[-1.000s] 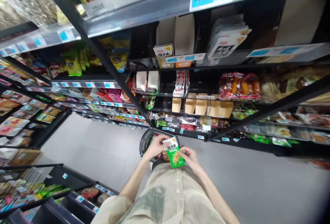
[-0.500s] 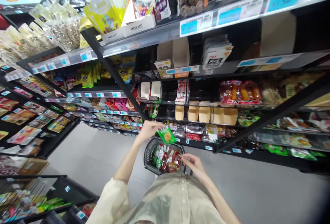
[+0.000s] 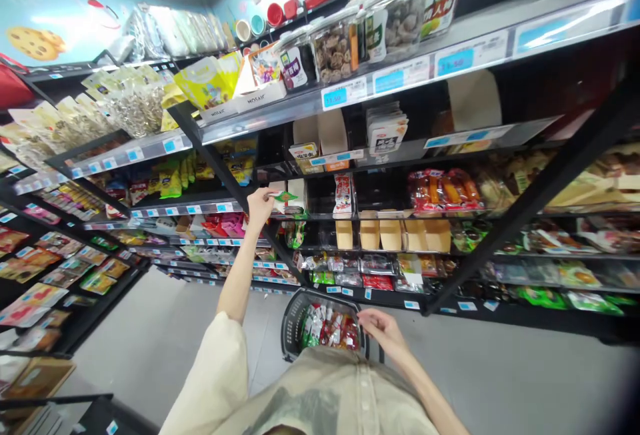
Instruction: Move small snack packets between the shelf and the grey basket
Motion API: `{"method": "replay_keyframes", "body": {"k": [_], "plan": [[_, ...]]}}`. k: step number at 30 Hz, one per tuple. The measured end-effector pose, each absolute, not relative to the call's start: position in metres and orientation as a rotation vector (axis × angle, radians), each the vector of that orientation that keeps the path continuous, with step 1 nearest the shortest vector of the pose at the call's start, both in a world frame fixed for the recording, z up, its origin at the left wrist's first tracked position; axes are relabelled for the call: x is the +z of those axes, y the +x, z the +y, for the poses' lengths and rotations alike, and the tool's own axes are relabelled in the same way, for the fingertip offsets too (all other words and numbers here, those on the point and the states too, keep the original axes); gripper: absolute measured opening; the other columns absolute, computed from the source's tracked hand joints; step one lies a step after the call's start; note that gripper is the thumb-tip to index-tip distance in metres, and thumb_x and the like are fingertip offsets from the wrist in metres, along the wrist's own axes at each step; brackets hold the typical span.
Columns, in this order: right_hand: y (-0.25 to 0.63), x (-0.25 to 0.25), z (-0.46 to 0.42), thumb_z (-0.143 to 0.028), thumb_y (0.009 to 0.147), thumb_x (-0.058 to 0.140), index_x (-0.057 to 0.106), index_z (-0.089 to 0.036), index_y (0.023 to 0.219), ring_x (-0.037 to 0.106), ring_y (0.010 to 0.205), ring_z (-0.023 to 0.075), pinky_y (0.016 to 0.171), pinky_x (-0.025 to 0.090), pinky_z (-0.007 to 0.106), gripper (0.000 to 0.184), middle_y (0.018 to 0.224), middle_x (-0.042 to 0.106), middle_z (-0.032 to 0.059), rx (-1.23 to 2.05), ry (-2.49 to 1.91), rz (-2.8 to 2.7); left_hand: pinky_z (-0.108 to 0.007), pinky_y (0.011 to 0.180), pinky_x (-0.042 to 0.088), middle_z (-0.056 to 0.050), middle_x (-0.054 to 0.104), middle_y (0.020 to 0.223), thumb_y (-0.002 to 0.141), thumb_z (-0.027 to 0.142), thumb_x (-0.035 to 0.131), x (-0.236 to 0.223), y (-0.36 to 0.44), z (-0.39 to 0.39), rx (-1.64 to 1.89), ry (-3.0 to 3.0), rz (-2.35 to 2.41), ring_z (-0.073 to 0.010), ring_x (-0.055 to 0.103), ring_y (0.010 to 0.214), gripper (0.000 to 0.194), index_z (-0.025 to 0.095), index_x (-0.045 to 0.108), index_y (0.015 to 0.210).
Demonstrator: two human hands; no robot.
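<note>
My left hand [image 3: 260,207] is raised at the shelf front, fingers closed on a small green snack packet [image 3: 284,197]. The packet is seen nearly edge-on, in front of a shelf compartment with pale cards [image 3: 297,188]. Lower down, my right hand [image 3: 384,331] is beside the right rim of a dark shopping basket [image 3: 291,328]. Its fingers stretch toward that rim with nothing visible in them; I cannot tell if they touch it. Inside the basket lie several red, green and clear snack packets [image 3: 330,327], partly hidden by my shirt.
Shelves with red snack bags [image 3: 445,189], tan dividers [image 3: 400,233] and plastic jars [image 3: 333,51] rise ahead. A slanted black post [image 3: 520,201] crosses them at right. Grey floor [image 3: 145,335] lies around the basket; another packet display [image 3: 55,255] stands at left.
My left hand has lifted the green packet from above the basket up and left to the shelf. My right hand remains beside the basket's rim. The view has tilted upward.
</note>
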State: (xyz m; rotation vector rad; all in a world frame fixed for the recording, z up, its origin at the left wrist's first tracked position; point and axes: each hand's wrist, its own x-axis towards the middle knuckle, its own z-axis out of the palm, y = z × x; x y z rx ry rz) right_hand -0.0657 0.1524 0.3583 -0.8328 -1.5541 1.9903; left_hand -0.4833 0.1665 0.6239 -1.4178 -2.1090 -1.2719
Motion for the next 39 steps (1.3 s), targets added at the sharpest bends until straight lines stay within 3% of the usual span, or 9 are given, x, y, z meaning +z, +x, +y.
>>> {"method": "replay_keyframes", "body": {"k": [6,12,21,30,35,39], "plan": [[-0.066,0.357,0.153,-0.066,0.072,0.081,0.077,-0.019,0.089,0.058,0.063,0.0172,0.058,0.042,0.028,0.051,0.068,0.067,0.0023,1.982,-0.808,-1.499,-0.032,0.107,0.055,-0.005,0.081,0.109,0.075,-0.003,0.049,0.599,-0.502,0.2,-0.983,-1.532,-2.306,-0.0185,0.074,0.109,0.04,0.018,0.079,0.091],[-0.063,0.363,0.152,-0.068,0.072,0.081,0.078,-0.018,0.088,0.055,0.062,0.0155,0.057,0.041,0.026,0.052,0.066,0.064,0.0012,1.96,-0.817,-1.479,-0.032,0.104,0.054,-0.008,0.082,0.102,0.08,0.0,0.051,0.578,-0.511,0.218,-0.757,-1.634,-2.481,-0.021,0.075,0.102,0.037,0.017,0.08,0.094],[-0.066,0.368,0.15,-0.072,0.067,0.082,0.078,-0.019,0.086,0.057,0.065,0.0167,0.057,0.043,0.027,0.056,0.071,0.068,0.0033,1.967,-0.842,-1.456,-0.035,0.106,0.052,-0.014,0.08,0.113,0.089,0.011,0.047,0.566,-0.515,0.235,-0.502,-1.74,-2.64,-0.0257,0.074,0.109,0.038,0.015,0.08,0.108],[-0.064,0.363,0.149,-0.074,0.068,0.079,0.078,-0.02,0.086,0.056,0.059,0.0174,0.056,0.042,0.029,0.057,0.067,0.068,0.0026,1.966,-0.892,-1.481,-0.038,0.105,0.053,-0.011,0.08,0.113,0.091,0.015,0.047,0.563,-0.511,0.236,-0.565,-1.792,-2.548,-0.0254,0.073,0.108,0.034,0.019,0.079,0.1],[-0.06,0.365,0.149,-0.075,0.067,0.08,0.078,-0.02,0.085,0.059,0.062,0.0182,0.057,0.043,0.029,0.058,0.069,0.07,0.0035,1.993,-0.9,-1.48,-0.039,0.118,0.042,-0.015,0.069,0.134,0.095,0.013,0.042,0.56,-0.496,0.208,-0.766,-1.617,-2.389,-0.0243,0.059,0.13,0.04,0.015,0.069,0.124],[-0.059,0.365,0.147,-0.076,0.066,0.079,0.077,-0.02,0.087,0.058,0.059,0.0179,0.055,0.043,0.029,0.06,0.067,0.068,0.0027,2.029,-0.934,-1.502,-0.04,0.113,0.045,-0.013,0.07,0.116,0.096,0.012,0.039,0.527,-0.482,0.161,-0.963,-1.347,-2.225,-0.0249,0.06,0.122,0.034,0.018,0.069,0.11]]}}
